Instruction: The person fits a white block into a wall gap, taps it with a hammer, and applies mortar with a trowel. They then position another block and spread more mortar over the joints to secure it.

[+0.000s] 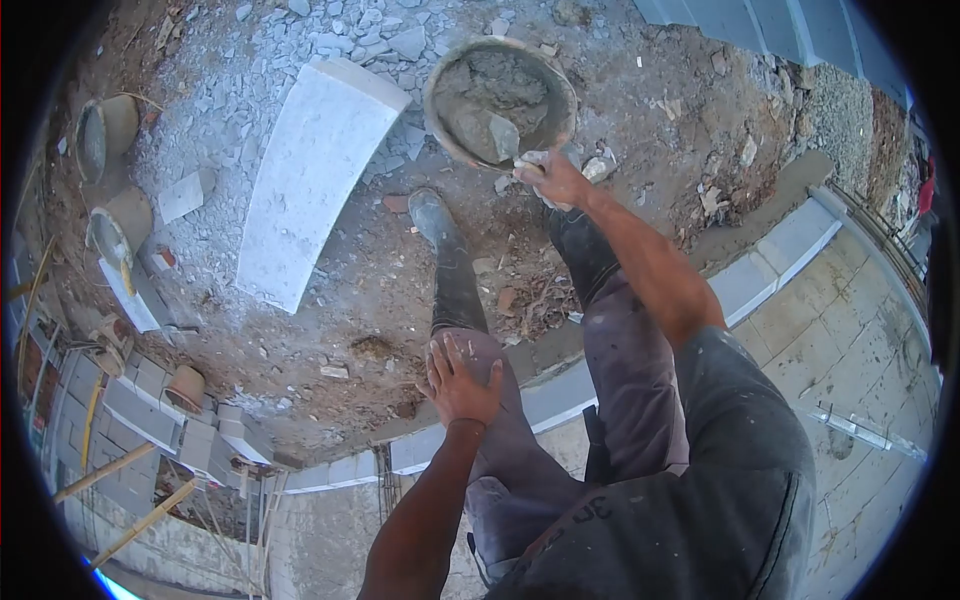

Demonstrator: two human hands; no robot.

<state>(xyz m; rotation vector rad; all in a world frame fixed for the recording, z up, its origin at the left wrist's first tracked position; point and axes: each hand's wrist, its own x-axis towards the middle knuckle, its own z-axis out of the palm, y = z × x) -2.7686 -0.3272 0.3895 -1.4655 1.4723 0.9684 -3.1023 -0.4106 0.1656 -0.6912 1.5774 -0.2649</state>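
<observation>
My right hand [555,180] is closed around the handle of a trowel [504,136]. The trowel's blade rests in grey wet mortar [490,95] inside a round tub [436,118], near the rim on my side. My left hand [462,382] lies flat on my left knee with its fingers spread, holding nothing. To the left of the tub, a large pale curved slab [315,185] lies on the rubble. My left boot [432,218] stands between the slab and the tub.
Two buckets [122,122] [128,218] and a small block [187,194] are at the left. A row of pale kerb blocks [560,394] curves behind my feet beside paving [850,340]. Wooden poles [145,520] and stacked blocks [205,445] fill the lower left. Broken stone [210,120] covers the ground.
</observation>
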